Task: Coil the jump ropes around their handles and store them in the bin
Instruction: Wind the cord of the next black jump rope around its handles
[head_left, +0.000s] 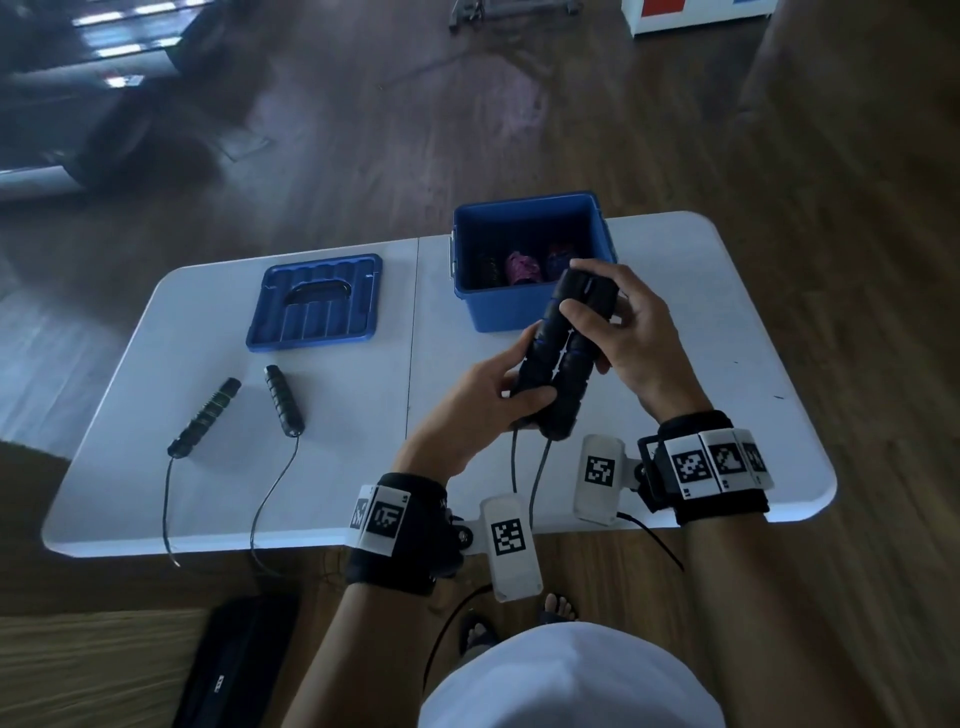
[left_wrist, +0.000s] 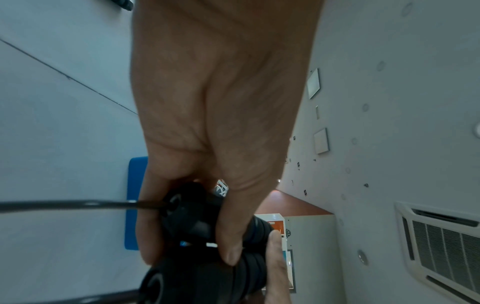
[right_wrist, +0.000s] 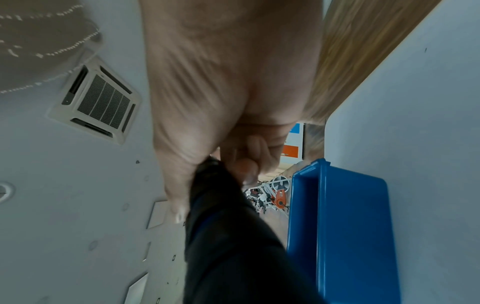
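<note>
Two black ribbed jump rope handles (head_left: 563, 353) are held side by side above the white table (head_left: 208, 488), just in front of the blue bin (head_left: 524, 317). My left hand (head_left: 498, 395) grips their lower ends (left_wrist: 192, 224); my right hand (head_left: 613, 322) grips the upper ends (right_wrist: 221, 205). Their black cords (head_left: 535, 483) hang off the table's near edge. The bin holds several coiled ropes (head_left: 522, 267). A second rope lies on the left of the table, its two black handles (head_left: 283, 400) apart and uncoiled, cords trailing over the edge.
The bin's blue lid (head_left: 317, 301) lies flat left of the bin. A black bag (head_left: 234, 665) sits on the wooden floor under the table's near left. The blue bin wall (right_wrist: 342, 226) is close to my right hand.
</note>
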